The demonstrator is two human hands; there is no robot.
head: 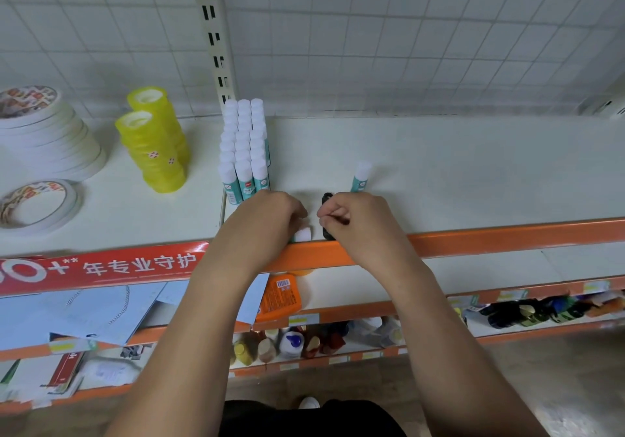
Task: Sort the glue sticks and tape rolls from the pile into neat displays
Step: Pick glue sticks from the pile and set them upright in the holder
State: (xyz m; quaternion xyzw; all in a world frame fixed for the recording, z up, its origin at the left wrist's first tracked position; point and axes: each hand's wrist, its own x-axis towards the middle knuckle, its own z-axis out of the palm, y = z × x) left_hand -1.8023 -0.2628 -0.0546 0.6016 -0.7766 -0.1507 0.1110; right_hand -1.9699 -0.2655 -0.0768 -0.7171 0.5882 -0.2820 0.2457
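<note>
Left hand (267, 213) grips a glue stick (303, 234) at the shelf edge (507, 237), likely bound for the upright rows (243, 152) behind; right hand (358, 217) clutches a black object (327, 197).

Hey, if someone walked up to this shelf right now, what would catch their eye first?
Probably the two hands at the front edge of the shelf: the left hand grips a white-capped glue stick, the right hand holds a small black object. Behind them a tidy block of glue sticks stands in rows, with two stacks of yellow tape rolls to its left.
</note>
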